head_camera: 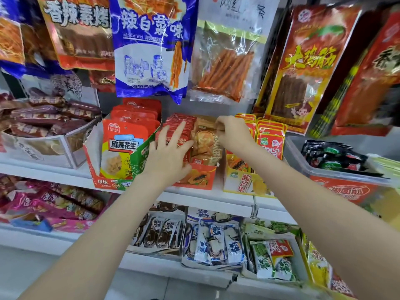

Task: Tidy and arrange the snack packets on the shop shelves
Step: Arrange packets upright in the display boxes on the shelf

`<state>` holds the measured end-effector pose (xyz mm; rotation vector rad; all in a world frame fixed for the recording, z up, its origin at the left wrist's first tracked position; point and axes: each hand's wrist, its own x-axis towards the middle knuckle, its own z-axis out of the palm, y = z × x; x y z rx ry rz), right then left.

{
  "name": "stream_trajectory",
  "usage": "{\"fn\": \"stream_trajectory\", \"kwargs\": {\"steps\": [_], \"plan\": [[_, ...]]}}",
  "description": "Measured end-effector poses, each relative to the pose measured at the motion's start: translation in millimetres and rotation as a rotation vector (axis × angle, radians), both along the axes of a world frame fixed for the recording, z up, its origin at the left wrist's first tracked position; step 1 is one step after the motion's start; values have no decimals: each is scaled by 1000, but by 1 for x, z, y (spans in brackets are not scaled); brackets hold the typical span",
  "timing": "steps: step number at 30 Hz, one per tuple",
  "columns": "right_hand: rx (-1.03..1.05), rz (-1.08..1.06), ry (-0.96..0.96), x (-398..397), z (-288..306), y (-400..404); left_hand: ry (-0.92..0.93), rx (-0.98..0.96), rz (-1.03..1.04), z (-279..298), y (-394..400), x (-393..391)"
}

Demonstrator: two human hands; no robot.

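An orange display box (pixel 200 176) on the middle shelf holds a row of red snack packets (pixel 181 124) and, at its right end, tan-orange packets (pixel 205 141). My left hand (pixel 167 153) lies with spread, straight fingers against the red packets at the front of that box. My right hand (pixel 232 132) pinches the top edge of the tan-orange packet, which stands upright in the box.
A box of red peanut packets (pixel 121 152) stands to the left, a yellow box of red-yellow packets (pixel 244 182) to the right, then a clear tub (pixel 303 167). Large bags (pixel 151 44) hang just above the hands. The lower shelf (pixel 207 271) carries more boxed packets.
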<state>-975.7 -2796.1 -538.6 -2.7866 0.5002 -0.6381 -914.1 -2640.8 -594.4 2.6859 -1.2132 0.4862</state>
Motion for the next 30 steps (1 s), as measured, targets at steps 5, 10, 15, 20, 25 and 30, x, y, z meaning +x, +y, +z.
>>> {"fn": "stream_trajectory", "kwargs": {"steps": [5,10,15,20,25,30], "plan": [[62,23,42,15,4,2,50,-4,-10,1,6,5],[5,6,145,9,-29,2,64,-40,-37,-2,15,6],[-50,-47,80,12,-48,10,81,-31,-31,-4,13,4],[50,33,-139,-22,-39,10,112,-115,-27,-5,14,-17],[156,-14,-75,-140,-31,-14,8,-365,-223,-34,11,-67],[258,-168,153,-264,-57,-50,254,-106,-366,-74,-38,-141]]}}
